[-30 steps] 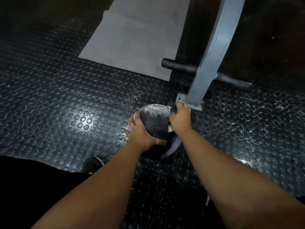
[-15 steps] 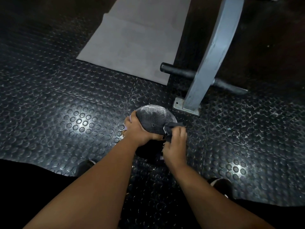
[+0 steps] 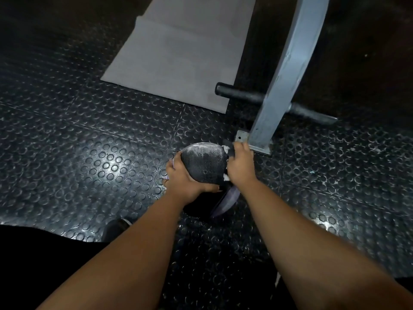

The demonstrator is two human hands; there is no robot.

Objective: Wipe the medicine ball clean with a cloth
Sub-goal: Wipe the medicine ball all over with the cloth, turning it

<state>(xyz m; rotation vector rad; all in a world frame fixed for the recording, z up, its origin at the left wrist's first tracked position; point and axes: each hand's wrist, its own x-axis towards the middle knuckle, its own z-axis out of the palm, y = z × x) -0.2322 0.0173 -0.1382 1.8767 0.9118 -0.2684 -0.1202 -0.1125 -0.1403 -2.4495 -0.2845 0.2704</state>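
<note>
a studded black rubber floor [image 3: 89,153], a grey mat [image 3: 178,63] and a frame leg [image 3: 290,74] behind. the medicine ball [image 3: 203,162] sits low between both hands, near the leg's foot. the left hand [image 3: 181,177] curls its grip round the near-left side, likely to steady it, while the right hand [image 3: 240,166], grip closed on a bunched cloth [image 3: 229,151], presses the dusty far-right edge.

The left hand [image 3: 183,179] covered the near left side of the medicine ball [image 3: 204,162]. Most of the cloth [image 3: 228,150] was tucked under the right hand [image 3: 240,166]. The grey post [image 3: 288,70] and grey mat [image 3: 178,63] ran off the top edge.
</note>
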